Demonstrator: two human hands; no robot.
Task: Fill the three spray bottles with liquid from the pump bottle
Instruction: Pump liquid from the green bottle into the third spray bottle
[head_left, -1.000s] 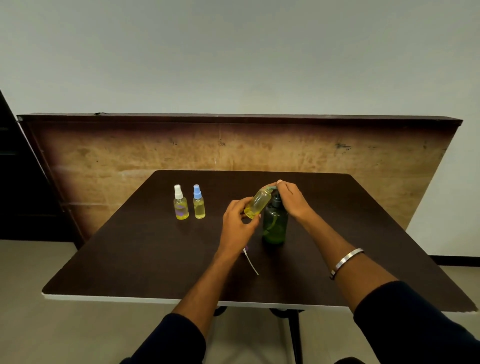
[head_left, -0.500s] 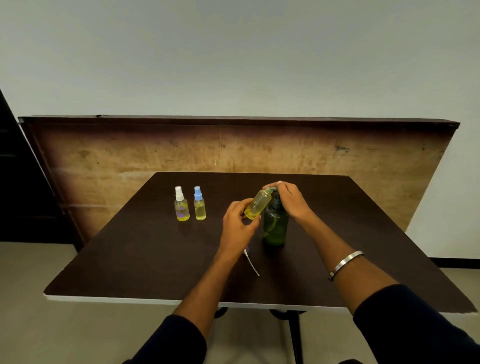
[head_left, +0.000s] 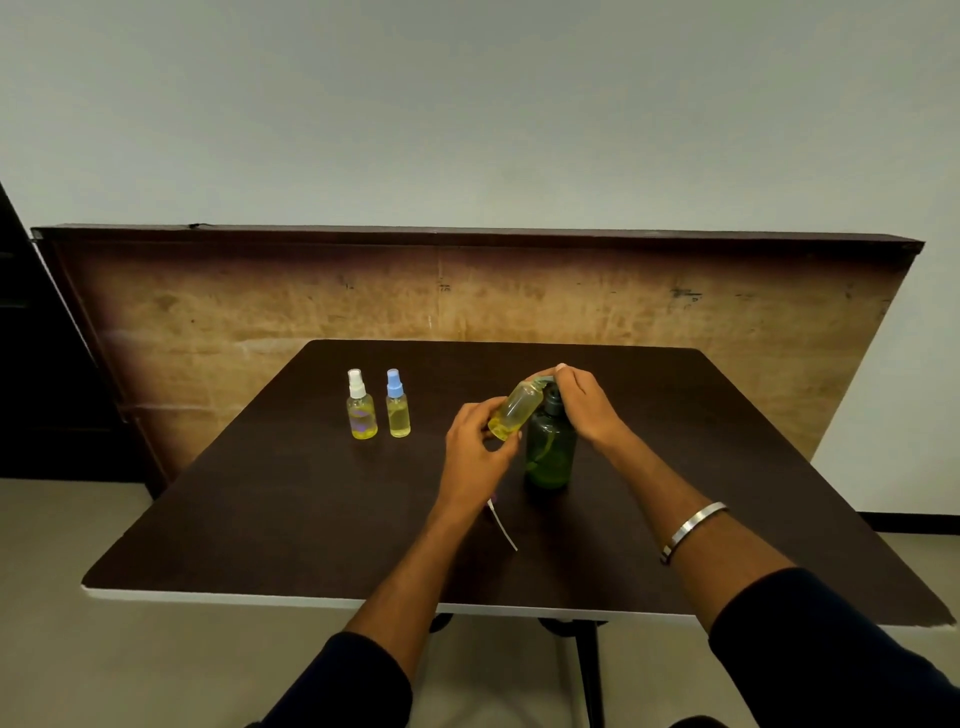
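Note:
A dark green pump bottle stands upright near the middle of the dark table. My right hand lies curled over its pump head, whose spout points left. My left hand grips an uncapped clear spray bottle, tilted with its mouth at the spout; yellow liquid sits in it. The bottle's spray cap with its white dip tube lies on the table below my left wrist. Two capped spray bottles stand at the back left: a white-capped one and a blue-capped one, both holding yellow liquid.
A wooden board stands upright behind the table against the wall. The table's white front edge runs close to me. A metal bangle is on my right wrist.
Almost nothing differs; both hands stay at the pump bottle, with the tilted spray bottle held at the spout. The view has shifted slightly.

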